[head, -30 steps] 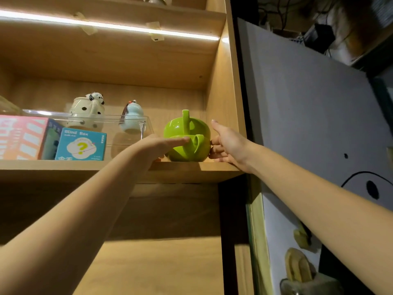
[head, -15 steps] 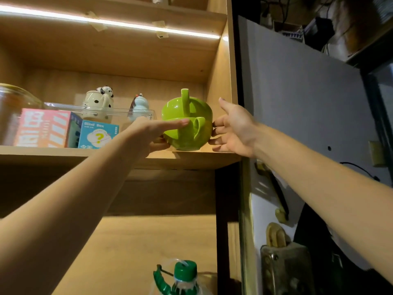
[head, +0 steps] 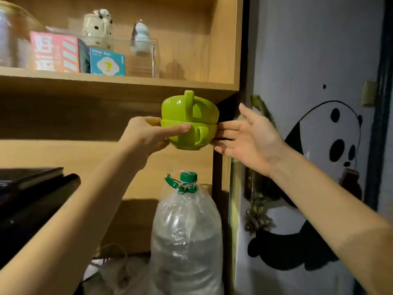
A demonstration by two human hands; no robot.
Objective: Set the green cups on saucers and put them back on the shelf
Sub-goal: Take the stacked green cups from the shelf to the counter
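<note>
Two green cups are stacked rim to rim in the air below the shelf: the upper cup is upside down on the lower cup, whose handle faces me. My left hand grips the stack from the left, thumb along the rims. My right hand presses its fingertips against the stack's right side, palm open toward me. The wooden shelf is above the cups. No saucers are in view.
On the shelf stand a pink box, a blue box, a clear acrylic case and two figurines. Below the cups stands a large plastic water bottle with a green cap. Dark flat objects lie left. A panda drawing covers the right wall.
The stacked cups have come off the shelf and moved down, held between both hands. The view has dropped, bringing the water bottle into sight.
</note>
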